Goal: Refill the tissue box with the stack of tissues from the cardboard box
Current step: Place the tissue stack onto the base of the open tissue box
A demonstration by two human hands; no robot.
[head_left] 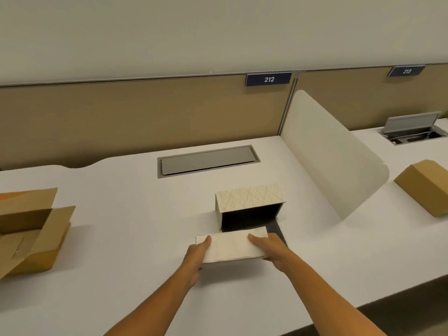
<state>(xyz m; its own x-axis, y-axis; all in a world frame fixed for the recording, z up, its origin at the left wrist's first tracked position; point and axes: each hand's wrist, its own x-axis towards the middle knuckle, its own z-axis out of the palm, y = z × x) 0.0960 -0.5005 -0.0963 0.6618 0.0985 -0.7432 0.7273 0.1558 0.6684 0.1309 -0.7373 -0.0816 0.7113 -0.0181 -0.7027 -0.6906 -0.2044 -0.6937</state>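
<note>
1. Left hand [197, 253] and right hand [269, 251]: grasping opposite ends of the stack, thumbs on top, fingers underneath.
2. Stack of tissues [232, 246]: held just above the tabletop [126, 238], right before the tissue box mouth. Likely light, soft, compressible; sheets liable to fan or sag in the middle, so best gripped at both short ends.
3. Tissue box [249, 204]: patterned, on its side, dark open end facing near, flap [278, 229] lying flat under the stack's far edge; could snag.
4. Cardboard box [31, 229]: far left, flaps open, well apart.
5. Divider [334, 154]: right of the tissue box, clear.
6. Cable hatch [208, 160]: behind, closed, flush.
</note>
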